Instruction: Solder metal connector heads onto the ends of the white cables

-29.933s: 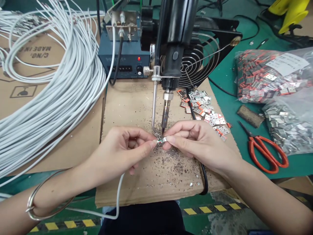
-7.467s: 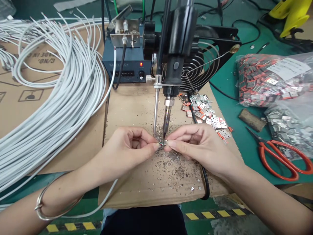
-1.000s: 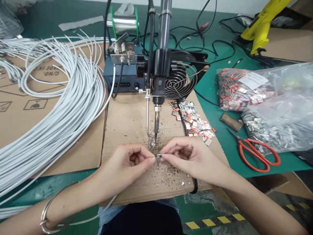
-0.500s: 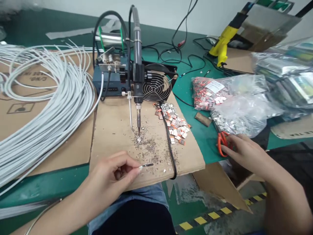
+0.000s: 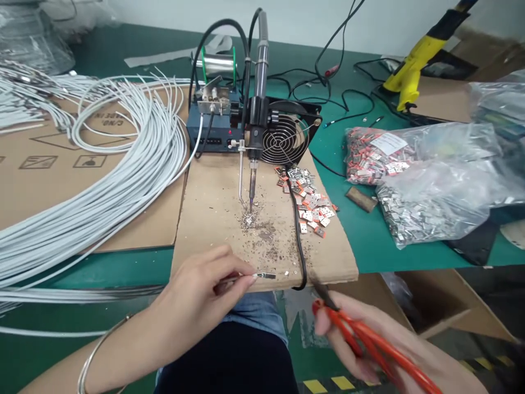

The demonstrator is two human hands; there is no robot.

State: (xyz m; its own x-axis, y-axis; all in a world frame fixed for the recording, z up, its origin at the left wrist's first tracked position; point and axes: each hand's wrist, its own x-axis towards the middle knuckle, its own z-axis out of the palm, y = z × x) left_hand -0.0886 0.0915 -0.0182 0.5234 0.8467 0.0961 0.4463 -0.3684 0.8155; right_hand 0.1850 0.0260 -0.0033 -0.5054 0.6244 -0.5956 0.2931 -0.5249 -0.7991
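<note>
Between the thumb and fingers of my left hand is the end of a thin white cable, pinched. A small metal USB connector juts from it to the right, over the front edge of the cardboard. My right hand, lower right, is wrapped around red-handled pliers. Their dark, blurred tip points up and left toward the corner of the cardboard. Ahead of my left hand, a soldering iron is clamped tip down above a patch of solder bits. Several loose USB connector pieces lie to its right.
A large coil of white cables lies at left. Behind the iron stand a blue soldering unit, a solder spool and a fan. Bags of connector parts sit at right, below a yellow tool. A black cord crosses the cardboard.
My right hand has brought the red-handled pliers from beside the bags toward me and to the left. My left hand still pinches the cable. The view has shifted left.
</note>
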